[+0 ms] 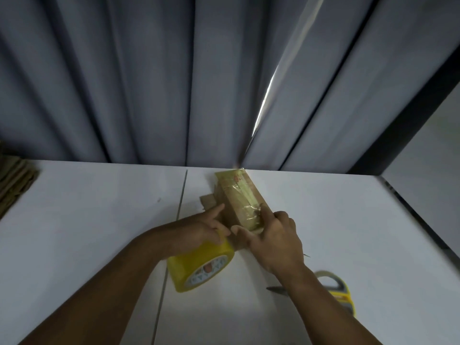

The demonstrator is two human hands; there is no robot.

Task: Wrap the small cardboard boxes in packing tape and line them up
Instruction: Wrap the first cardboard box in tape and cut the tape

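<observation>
Left grip [199, 230] clasps the tape roll [199, 267] just near-left of the box [236, 192] on the table [87, 220]; right grip [273, 235] pinches the box's near end. Scissors [341, 295] lie near-right.

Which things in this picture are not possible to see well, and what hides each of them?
Head view, the only one:
1. Scissors: the right forearm covers their middle; only the blade tip and the handles show.
2. Cardboard stack: cut off by the left edge, so its count is unknown.
3. Box: its near end is hidden by the left hand and right hand, so where the tape ends is unclear.
4. Tape roll: label blurred, unreadable.
</observation>
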